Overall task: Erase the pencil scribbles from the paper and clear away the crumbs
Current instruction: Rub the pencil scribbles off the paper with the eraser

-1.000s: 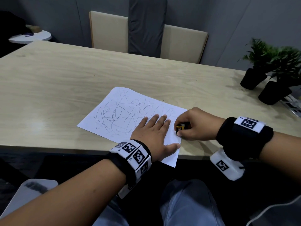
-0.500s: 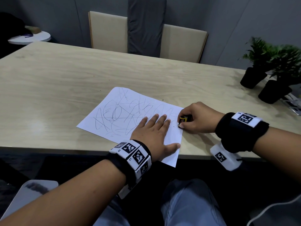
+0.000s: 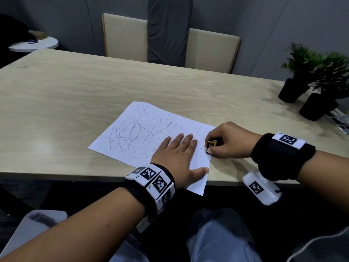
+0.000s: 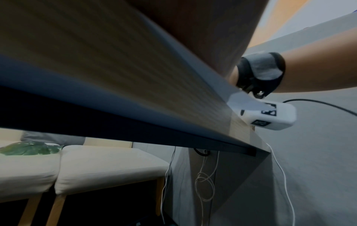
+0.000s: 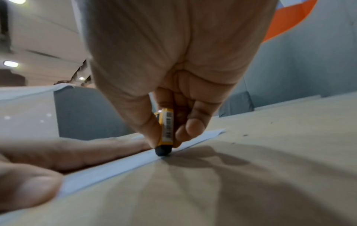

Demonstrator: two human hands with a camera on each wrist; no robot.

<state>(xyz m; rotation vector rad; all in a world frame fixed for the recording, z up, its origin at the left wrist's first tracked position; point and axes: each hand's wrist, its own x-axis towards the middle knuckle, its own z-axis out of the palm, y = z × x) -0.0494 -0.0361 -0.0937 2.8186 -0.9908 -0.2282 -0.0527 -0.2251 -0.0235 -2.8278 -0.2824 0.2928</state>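
A white sheet of paper covered in pencil scribbles lies at the near edge of the wooden table, one corner hanging over it. My left hand lies flat on the sheet's near right part, fingers straight and spread. My right hand pinches a dark eraser in a yellow sleeve between thumb and fingers. In the right wrist view the eraser's dark tip presses on the paper's right edge, beside my left hand. The left wrist view shows only the table's underside and my right wrist.
Two potted plants in black pots stand at the table's far right. Beige and grey chair backs line the far side. A small round white table is at the far left. Tiny dark specks dot the wood near the paper.
My right hand with the eraser has slid a little left and away, from the bare table beside the sheet onto its right edge. The left hand has stayed flat on the paper.
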